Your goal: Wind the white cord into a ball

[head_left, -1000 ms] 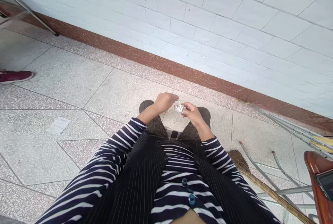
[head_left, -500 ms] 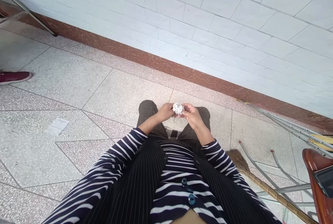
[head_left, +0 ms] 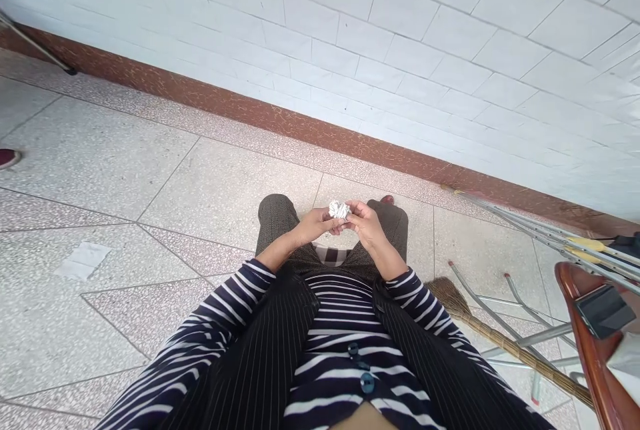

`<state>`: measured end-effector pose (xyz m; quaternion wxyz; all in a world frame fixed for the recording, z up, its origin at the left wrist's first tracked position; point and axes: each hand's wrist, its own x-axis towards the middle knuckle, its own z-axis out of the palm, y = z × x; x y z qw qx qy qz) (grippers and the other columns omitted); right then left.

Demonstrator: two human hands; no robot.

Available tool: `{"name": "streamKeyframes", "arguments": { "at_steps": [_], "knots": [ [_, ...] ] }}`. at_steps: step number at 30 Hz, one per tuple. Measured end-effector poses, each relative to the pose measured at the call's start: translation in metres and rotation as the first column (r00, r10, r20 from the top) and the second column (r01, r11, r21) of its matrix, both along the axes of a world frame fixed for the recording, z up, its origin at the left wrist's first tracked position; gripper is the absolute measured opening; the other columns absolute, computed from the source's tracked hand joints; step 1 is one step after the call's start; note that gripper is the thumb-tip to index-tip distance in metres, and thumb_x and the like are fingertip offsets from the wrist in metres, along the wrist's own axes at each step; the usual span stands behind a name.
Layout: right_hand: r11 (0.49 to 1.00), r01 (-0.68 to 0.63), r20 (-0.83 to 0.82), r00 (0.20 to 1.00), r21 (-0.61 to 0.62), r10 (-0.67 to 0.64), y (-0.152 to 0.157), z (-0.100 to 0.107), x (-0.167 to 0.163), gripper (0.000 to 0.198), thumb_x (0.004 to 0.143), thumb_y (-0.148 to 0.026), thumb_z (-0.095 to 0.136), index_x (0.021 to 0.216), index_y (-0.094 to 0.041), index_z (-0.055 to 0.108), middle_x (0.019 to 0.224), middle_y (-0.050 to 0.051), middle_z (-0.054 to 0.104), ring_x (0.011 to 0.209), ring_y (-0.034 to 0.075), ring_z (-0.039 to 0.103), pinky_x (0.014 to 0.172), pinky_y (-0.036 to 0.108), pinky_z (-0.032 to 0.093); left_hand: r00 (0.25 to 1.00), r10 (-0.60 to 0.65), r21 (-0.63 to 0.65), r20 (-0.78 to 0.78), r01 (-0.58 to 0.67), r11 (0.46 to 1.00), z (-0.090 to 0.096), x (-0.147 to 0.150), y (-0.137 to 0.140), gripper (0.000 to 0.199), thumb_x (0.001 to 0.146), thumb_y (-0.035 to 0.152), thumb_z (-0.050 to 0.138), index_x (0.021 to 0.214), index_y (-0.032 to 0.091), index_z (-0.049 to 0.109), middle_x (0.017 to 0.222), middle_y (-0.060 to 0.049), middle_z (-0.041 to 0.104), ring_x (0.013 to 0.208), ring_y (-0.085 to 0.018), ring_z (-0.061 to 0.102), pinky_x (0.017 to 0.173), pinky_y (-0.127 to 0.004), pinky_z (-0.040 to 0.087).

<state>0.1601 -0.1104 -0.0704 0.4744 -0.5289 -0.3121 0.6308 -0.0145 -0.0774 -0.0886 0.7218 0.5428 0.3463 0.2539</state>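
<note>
Between my two hands, over my lap, is a small white crinkled bundle (head_left: 339,209); whether it is paper, cloth or cord I cannot make out. My left hand (head_left: 314,225) is closed on its lower left side, with thumb and fingers pinched together. From the right, my right hand (head_left: 366,223) grips the bundle between thumb and fingers. The fingertips behind and under the bundle are partly hidden.
A tiled wall (head_left: 380,37) runs ahead. At right are a straw broom (head_left: 500,340), metal crutches (head_left: 540,230), and a brown stool (head_left: 575,310) holding a phone (head_left: 605,311). White paper (head_left: 84,261) lies on the floor at left, near a red shoe (head_left: 9,158).
The view has shifted right, so the paper and shoe sit farther left. My left hand has slid slightly down along the bundle; both hands still hold it.
</note>
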Motion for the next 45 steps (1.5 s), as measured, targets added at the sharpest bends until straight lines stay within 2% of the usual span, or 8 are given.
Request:
{"name": "streamKeyframes", "arguments": {
  "at_steps": [5, 12, 16, 26, 33, 38, 41, 45],
  "knots": [
    [1.000, -0.020, 0.075, 0.997, -0.013, 0.021, 0.000, -0.002, -0.002, 0.042, 0.060, -0.031, 0.081, 0.098, -0.021, 0.067, 0.087, 0.001, 0.068, 0.068, 0.014, 0.063, 0.062, 0.031, 0.057, 0.998, 0.036, 0.013, -0.043, -0.036, 0.999, -0.009, 0.000, -0.003, 0.044, 0.077, 0.048, 0.080, 0.090, 0.008, 0.067, 0.073, -0.007, 0.072, 0.066, -0.016, 0.069, 0.068, -0.028, 0.057],
    [0.997, -0.072, 0.141, 0.987, 0.002, 0.072, 0.002, -0.006, -0.023, 0.036, 0.062, -0.031, 0.076, 0.096, -0.021, 0.065, 0.087, 0.000, 0.068, 0.066, 0.013, 0.062, 0.059, 0.029, 0.055, 0.997, 0.074, -0.045, -0.028, -0.075, 0.996, -0.019, -0.016, -0.006, 0.042, 0.074, 0.045, 0.083, 0.089, 0.010, 0.066, 0.074, -0.006, 0.072, 0.067, -0.016, 0.069, 0.067, -0.028, 0.058],
    [0.996, -0.095, 0.139, 0.986, 0.002, 0.093, 0.004, -0.006, -0.037, 0.035, 0.063, -0.030, 0.073, 0.096, -0.022, 0.064, 0.087, 0.000, 0.067, 0.066, 0.013, 0.061, 0.058, 0.028, 0.054, 0.996, 0.078, -0.046, -0.034, -0.080, 0.996, -0.019, -0.031, -0.006, 0.044, 0.073, 0.047, 0.084, 0.088, 0.010, 0.066, 0.073, -0.006, 0.072, 0.066, -0.016, 0.069, 0.069, -0.029, 0.058],
    [0.977, -0.211, 0.112, 0.971, 0.000, 0.210, 0.014, 0.001, -0.066, 0.035, 0.064, -0.029, 0.070, 0.097, -0.021, 0.064, 0.087, 0.000, 0.067, 0.066, 0.013, 0.061, 0.059, 0.029, 0.055, 0.980, 0.196, -0.068, -0.040, -0.198, 0.978, -0.011, -0.062, -0.014, 0.046, 0.070, 0.047, 0.086, 0.090, 0.010, 0.068, 0.075, -0.007, 0.073, 0.068, -0.016, 0.069, 0.069, -0.027, 0.057],
    [0.987, -0.161, 0.083, 0.983, -0.017, 0.162, 0.005, -0.005, -0.052, 0.035, 0.064, -0.029, 0.074, 0.097, -0.022, 0.063, 0.087, 0.000, 0.067, 0.068, 0.013, 0.061, 0.058, 0.027, 0.054, 0.983, 0.167, -0.042, -0.070, -0.170, 0.985, -0.015, -0.048, -0.017, 0.046, 0.071, 0.047, 0.085, 0.091, 0.009, 0.068, 0.075, -0.008, 0.074, 0.069, -0.017, 0.070, 0.071, -0.030, 0.058],
    [0.993, -0.117, 0.084, 0.989, -0.025, 0.119, 0.007, -0.004, -0.041, 0.036, 0.065, -0.031, 0.076, 0.098, -0.022, 0.065, 0.085, -0.001, 0.066, 0.066, 0.012, 0.061, 0.058, 0.026, 0.054, 0.990, 0.130, -0.016, -0.055, -0.131, 0.991, -0.013, -0.038, -0.008, 0.044, 0.074, 0.048, 0.082, 0.089, 0.009, 0.068, 0.075, -0.008, 0.074, 0.068, -0.017, 0.069, 0.069, -0.029, 0.058],
    [0.986, -0.169, 0.107, 0.980, 0.004, 0.167, 0.015, 0.005, -0.029, 0.035, 0.068, -0.029, 0.077, 0.101, -0.023, 0.067, 0.088, 0.000, 0.068, 0.069, 0.013, 0.063, 0.059, 0.026, 0.056, 0.992, 0.099, 0.032, -0.073, -0.097, 0.995, -0.008, -0.033, 0.002, 0.042, 0.076, 0.048, 0.080, 0.086, 0.009, 0.068, 0.073, -0.008, 0.072, 0.066, -0.016, 0.068, 0.067, -0.028, 0.056],
    [0.951, -0.308, 0.077, 0.949, 0.031, 0.305, 0.029, 0.023, -0.006, 0.041, 0.069, -0.025, 0.081, 0.108, -0.024, 0.070, 0.096, 0.002, 0.071, 0.082, 0.017, 0.068, 0.066, 0.029, 0.060, 0.993, 0.052, 0.099, -0.105, -0.042, 0.994, 0.006, -0.027, 0.020, 0.040, 0.075, 0.045, 0.080, 0.088, 0.010, 0.067, 0.072, -0.006, 0.070, 0.065, -0.015, 0.067, 0.066, -0.027, 0.055]
  ]
}}
